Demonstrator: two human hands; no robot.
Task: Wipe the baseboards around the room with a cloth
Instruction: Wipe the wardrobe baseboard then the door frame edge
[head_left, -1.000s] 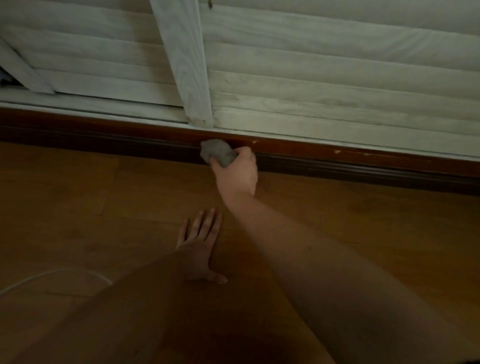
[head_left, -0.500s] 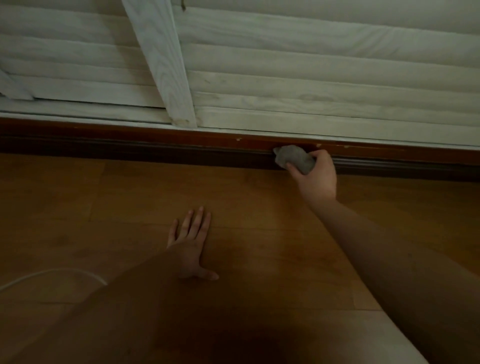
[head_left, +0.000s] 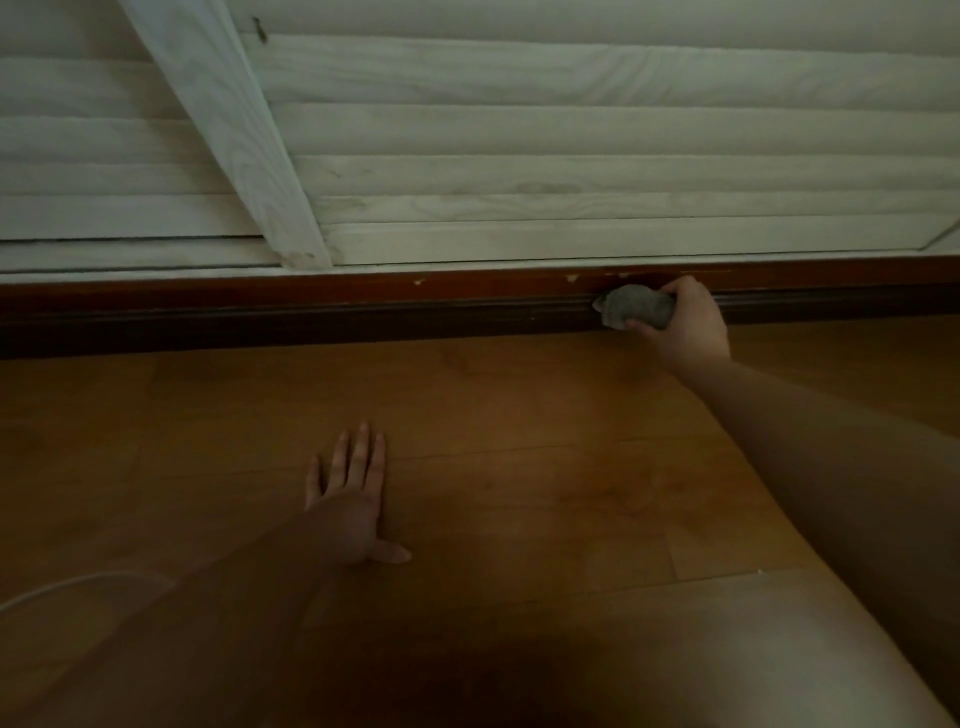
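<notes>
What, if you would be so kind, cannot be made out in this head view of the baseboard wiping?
- Right hand: its fingertips are hidden behind the crumpled grey cloth it grips.
- Dark reddish-brown wooden baseboard: dim light hides any dust; both ends are cut off by the frame edges.
- Thin white cord on the floor: cut off by the left edge and covered by the left forearm.

glossy wood baseboard (head_left: 363, 306), soft cloth (head_left: 639, 307)

A: What does the right hand (head_left: 688, 325) do?
B: It grips a crumpled grey cloth (head_left: 636, 310); the cloth touches the dark red-brown wooden baseboard (head_left: 363, 306).
A: And the left hand (head_left: 350, 499)?
B: It lies flat on the brown wooden floor (head_left: 545, 415); fingers straight.
</notes>
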